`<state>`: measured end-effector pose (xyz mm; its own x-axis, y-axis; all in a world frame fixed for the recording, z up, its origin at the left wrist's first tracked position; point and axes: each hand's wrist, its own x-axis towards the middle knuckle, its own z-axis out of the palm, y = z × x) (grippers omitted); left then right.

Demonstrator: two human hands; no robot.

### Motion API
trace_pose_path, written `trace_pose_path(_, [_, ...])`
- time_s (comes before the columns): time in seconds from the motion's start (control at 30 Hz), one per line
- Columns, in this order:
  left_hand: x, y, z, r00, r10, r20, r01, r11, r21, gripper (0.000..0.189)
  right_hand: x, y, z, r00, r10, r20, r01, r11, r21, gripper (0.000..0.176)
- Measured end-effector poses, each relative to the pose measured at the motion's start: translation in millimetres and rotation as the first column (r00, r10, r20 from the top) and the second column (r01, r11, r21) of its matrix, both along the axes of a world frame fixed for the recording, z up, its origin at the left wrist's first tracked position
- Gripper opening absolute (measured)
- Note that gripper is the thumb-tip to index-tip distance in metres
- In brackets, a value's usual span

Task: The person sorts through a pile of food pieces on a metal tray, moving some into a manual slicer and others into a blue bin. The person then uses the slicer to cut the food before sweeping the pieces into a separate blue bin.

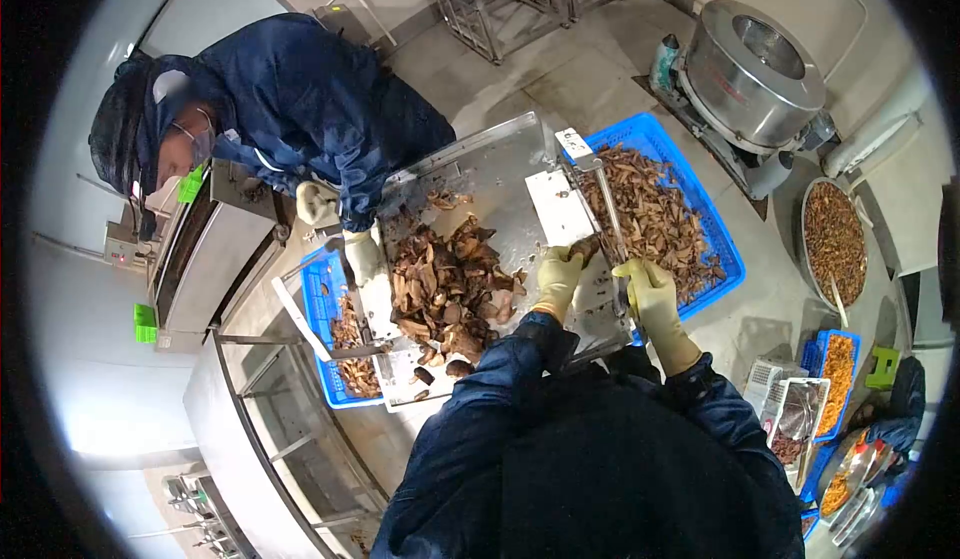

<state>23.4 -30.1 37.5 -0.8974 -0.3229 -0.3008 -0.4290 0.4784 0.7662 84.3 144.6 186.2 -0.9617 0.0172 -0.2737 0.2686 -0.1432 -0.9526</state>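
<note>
One steel table (490,169) fills the middle, with two blue crates at its sides: the right crate (733,264), heaped with brown slices, sits tight under the table's far edge, and the left crate (315,299) hangs off the near-left edge. One pile of mushroom pieces (445,289) covers the table's centre, leaving bare steel beyond it. One lever cutter (608,209) stands at the right edge. A co-worker's gloved hand (365,254) rests at the pile's left. The left hand (558,277), fingers pinched on a mushroom piece (583,249), reaches to the blade; the right hand (650,294) has its fingers wrapped round the cutter's handle.
</note>
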Motion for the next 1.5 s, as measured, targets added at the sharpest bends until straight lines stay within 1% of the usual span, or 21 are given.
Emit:
trace_pose_path(0.03, [-2.2,3.1,-14.3,0.996,0.077,0.054,-0.090,0.951,0.296,0.039,0.1,0.1,1.9,1.000,0.008,0.016,-0.008,1.000,-0.005,0.027])
trace_pose_path(0.13, [-3.9,19.0,-27.7,0.988,0.134,0.073,-0.151,0.930,0.334,0.044,-3.2,-1.3,-2.9,1.000,-0.009,0.029,0.009,1.000,-0.009,0.027])
trace_pose_path(0.27, [-15.5,12.8,-27.0,0.981,-0.179,0.071,0.187,0.975,-0.124,0.051,-5.1,-2.1,0.4,0.999,-0.031,0.011,0.031,1.000,-0.006,0.027])
trace_pose_path(0.3, [-4.1,9.1,-11.7,0.991,-0.131,0.030,0.131,0.991,0.004,0.050,-4.5,-2.6,1.0,0.999,-0.036,0.025,0.036,0.999,-0.003,0.027])
trace_pose_path(0.4, [-2.0,11.1,45.7,0.978,-0.138,0.154,0.158,0.979,-0.127,0.045,-3.3,-3.3,5.6,0.999,-0.030,0.040,0.030,1.000,-0.002,0.028])
trace_pose_path(0.43, [2.3,16.2,33.4,0.992,-0.088,-0.085,0.077,0.988,-0.131,0.036,-2.4,-3.0,4.2,0.999,-0.022,0.030,0.022,1.000,0.000,0.028])
trace_pose_path(0.53, [-5.7,22.7,5.2,0.911,-0.102,-0.401,0.050,0.989,-0.137,0.029,-3.0,-2.6,3.5,1.000,-0.015,0.008,0.015,1.000,0.020,0.028])
trace_pose_path(0.67, [-9.4,25.4,8.1,0.953,-0.060,-0.296,0.029,0.994,-0.109,0.021,-2.6,-2.4,-1.0,1.000,-0.011,0.005,0.011,0.999,0.038,0.028])
trace_pose_path(0.7, [-11.6,25.8,1.6,0.882,-0.062,-0.467,-0.007,0.989,-0.145,0.018,-2.2,-1.1,-3.6,1.000,-0.005,0.006,0.005,0.999,0.037,0.027])
trace_pose_path(0.8, [-17.3,26.2,-8.8,0.843,-0.119,-0.525,0.034,0.985,-0.169,0.018,-0.7,-0.7,-19.9,0.999,-0.018,-0.048,0.026,0.987,0.158,0.025])
trace_pose_path(0.9, [-17.2,19.7,0.3,0.923,-0.144,-0.356,0.132,0.990,-0.057,0.016,12.1,-0.2,-43.4,0.991,-0.074,-0.111,0.102,0.956,0.275,0.026])
trace_pose_path(0.97, [-12.6,19.5,3.7,0.916,-0.134,-0.378,0.122,0.991,-0.055,0.018,24.9,1.3,-90.6,0.963,-0.092,-0.255,0.181,0.918,0.352,0.028])
trace_pose_path(1.03, [-13.3,20.1,3.7,0.879,-0.136,-0.457,0.099,0.990,-0.104,0.019,31.9,2.6,-98.0,0.977,-0.081,-0.196,0.145,0.929,0.341,0.029])
trace_pose_path(1.07, [-13.9,19.0,0.9,0.904,-0.147,-0.402,0.110,0.987,-0.113,0.020,28.7,4.3,-100.5,0.983,-0.072,-0.169,0.126,0.933,0.337,0.030])
trace_pose_path(1.1, [-14.4,19.1,0.6,0.911,-0.128,-0.392,0.112,0.992,-0.064,0.020,22.9,3.5,-109.7,0.931,-0.076,-0.358,0.222,0.895,0.387,0.029])
trace_pose_path(1.2, [-19.6,24.3,-39.7,0.953,-0.033,-0.301,0.084,0.984,0.159,0.019,2.4,-8.8,-7.9,0.981,-0.091,-0.171,0.137,0.949,0.285,0.024])
trace_pose_path(1.23, [-16.6,25.8,-46.6,0.967,0.003,-0.256,0.061,0.968,0.242,0.020,-3.2,-6.5,-2.9,0.982,-0.075,-0.174,0.127,0.942,0.311,0.025])
trace_pose_path(1.37, [-5.8,25.1,-15.7,0.918,-0.104,-0.382,0.108,0.994,-0.011,0.015,20.9,1.2,-74.4,0.974,-0.092,-0.206,0.165,0.915,0.369,0.027])
trace_pose_path(1.43, [-8.5,24.0,-19.5,0.905,-0.109,-0.412,0.117,0.993,-0.006,0.014,29.3,6.2,-117.3,0.982,-0.089,-0.169,0.143,0.931,0.337,0.027])
trace_pose_path(1.47, [-11.0,25.2,-21.2,0.897,-0.110,-0.428,0.120,0.993,-0.003,0.014,28.8,10.5,-125.3,0.985,-0.086,-0.152,0.132,0.938,0.322,0.027])
trace_pose_path(1.5, [-10.2,27.1,-9.6,0.912,-0.110,-0.394,0.094,0.994,-0.058,0.014,25.5,3.6,-87.4,0.968,-0.069,-0.241,0.167,0.895,0.414,0.030])
